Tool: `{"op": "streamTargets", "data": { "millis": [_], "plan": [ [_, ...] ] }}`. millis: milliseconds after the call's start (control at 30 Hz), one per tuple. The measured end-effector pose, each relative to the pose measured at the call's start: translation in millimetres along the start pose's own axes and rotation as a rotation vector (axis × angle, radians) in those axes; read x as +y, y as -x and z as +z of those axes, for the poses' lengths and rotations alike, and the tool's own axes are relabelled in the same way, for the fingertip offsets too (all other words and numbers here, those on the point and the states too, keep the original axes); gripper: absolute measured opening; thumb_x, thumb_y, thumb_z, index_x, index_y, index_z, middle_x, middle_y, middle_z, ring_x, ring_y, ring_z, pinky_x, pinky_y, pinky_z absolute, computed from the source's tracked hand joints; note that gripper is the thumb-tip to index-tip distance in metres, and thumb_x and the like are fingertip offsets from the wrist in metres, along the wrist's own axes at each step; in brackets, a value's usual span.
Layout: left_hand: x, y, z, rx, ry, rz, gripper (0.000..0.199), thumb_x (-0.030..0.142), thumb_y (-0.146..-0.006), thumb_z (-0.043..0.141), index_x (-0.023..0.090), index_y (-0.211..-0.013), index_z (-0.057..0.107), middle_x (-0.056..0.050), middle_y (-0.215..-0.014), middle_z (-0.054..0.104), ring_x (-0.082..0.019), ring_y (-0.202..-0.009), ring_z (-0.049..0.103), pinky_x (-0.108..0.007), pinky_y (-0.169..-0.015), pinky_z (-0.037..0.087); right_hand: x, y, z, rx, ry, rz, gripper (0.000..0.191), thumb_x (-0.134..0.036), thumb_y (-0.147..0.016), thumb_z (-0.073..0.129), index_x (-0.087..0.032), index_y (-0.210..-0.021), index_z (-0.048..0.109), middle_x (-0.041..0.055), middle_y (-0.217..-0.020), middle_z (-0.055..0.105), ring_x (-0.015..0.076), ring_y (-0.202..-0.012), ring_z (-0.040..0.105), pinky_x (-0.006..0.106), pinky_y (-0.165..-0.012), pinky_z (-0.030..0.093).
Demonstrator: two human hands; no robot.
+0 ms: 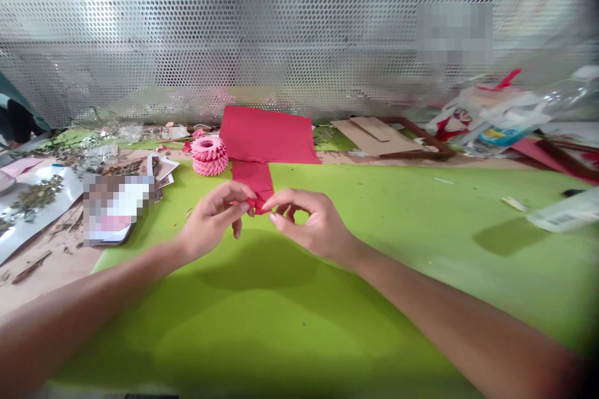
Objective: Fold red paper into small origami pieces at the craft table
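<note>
You have a small red paper piece (262, 206) in front of you, held up over the green mat (374, 324) between your two hands. The thumb and index finger of your left hand (216, 217) pinch its left end, with the other fingers curled loosely below. Your right hand (316, 219) brings its thumb and index finger close together at the piece's other end; whether they grip it or only touch its edge, I cannot tell. The piece looks partly shaped, judging by its bent, narrow form, though its folds are too small to count. What seems finished is the pink ring (209, 159) to the left, a squat, hollow-centred round of many pointed paper units packed in tiers, with a toothed outline. What seems unworked is the stack of red rectangles (251, 176) just beyond your fingers, flat and matt with slightly uneven edges, and the large red sheet (267, 135) behind it, broad, smooth and roughly torn-looking along its near edge. So most of the red paper in view appears unfolded. The mat is smooth, with a soft sheen and dark shadows beneath your hands. Stiff, plain brown cardboard (369, 140) lies farther right, and a perforated metal panel (281, 25) stands across the back, dotted with round holes.
</note>
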State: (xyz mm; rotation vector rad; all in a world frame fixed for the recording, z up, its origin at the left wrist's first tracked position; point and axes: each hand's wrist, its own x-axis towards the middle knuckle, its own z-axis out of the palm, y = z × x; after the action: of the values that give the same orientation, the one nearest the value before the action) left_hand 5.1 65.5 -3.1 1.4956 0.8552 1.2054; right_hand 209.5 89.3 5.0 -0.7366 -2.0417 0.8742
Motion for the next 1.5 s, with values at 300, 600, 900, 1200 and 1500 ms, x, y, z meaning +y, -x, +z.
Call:
{"op": "streamTargets", "data": {
  "millis": [300,600,900,1200,1500],
  "plan": [
    [-1,0,0.7,-0.024,0.025,-0.002,0.015,0.028,-0.088,0.06,0.016,-0.096,0.056,-0.002,-0.086,0.063,-0.007,-0.054,0.054,-0.02,-0.048,0.05,5,0,1,0.087,0.121,-0.103,0.009,-0.032,-0.084,0.072,-0.023,-0.085,0.074,0.0032,-0.083,0.076,0.0167,-0.068,0.067,0.029,-0.056,0.05],
    [-11,7,1.9,0.078,-0.225,0.124,0.017,0.027,-0.093,0.057,0.018,-0.108,0.056,-0.006,-0.098,0.065,-0.011,-0.067,0.059,-0.021,-0.053,0.053,1,-5,7,0.099,-0.308,0.243,0.021,-0.036,-0.078,0.076,-0.02,-0.09,0.068,0.0018,-0.075,0.07,0.0132,-0.061,0.061,0.027,-0.054,0.05],
    [-5,7,2.9,0.06,-0.505,0.066,0.027,0.035,-0.091,0.059,0.018,-0.111,0.054,-0.001,-0.083,0.066,-0.009,-0.056,0.055,-0.02,-0.05,0.044,4,-3,14,0.058,-0.411,0.314,0.03,-0.03,-0.081,0.072,-0.023,-0.108,0.061,0.0011,-0.083,0.069,0.0136,-0.069,0.063,0.028,-0.063,0.055],
    [-5,5,-0.1,0.049,-0.508,-0.049,0.028,0.035,-0.095,0.05,0.016,-0.075,0.057,0.0,-0.067,0.062,-0.01,-0.056,0.055,-0.021,-0.053,0.042,4,-4,9,0.019,-0.272,0.261,0.029,-0.042,-0.097,0.047,-0.019,-0.092,0.065,0.0056,-0.09,0.068,0.0143,-0.071,0.062,0.026,-0.061,0.049],
    [-5,5,2.5,-0.003,-0.492,-0.034,0.036,0.042,-0.097,0.048,0.015,-0.079,0.065,0.0,-0.065,0.063,-0.01,-0.055,0.054,-0.02,-0.053,0.041,-6,3,14,-0.051,0.147,0.106,0.032,-0.036,-0.1,0.046,-0.018,-0.078,0.061,-0.0003,-0.065,0.06,0.0111,-0.056,0.052,0.024,-0.058,0.038]
  ]
}}
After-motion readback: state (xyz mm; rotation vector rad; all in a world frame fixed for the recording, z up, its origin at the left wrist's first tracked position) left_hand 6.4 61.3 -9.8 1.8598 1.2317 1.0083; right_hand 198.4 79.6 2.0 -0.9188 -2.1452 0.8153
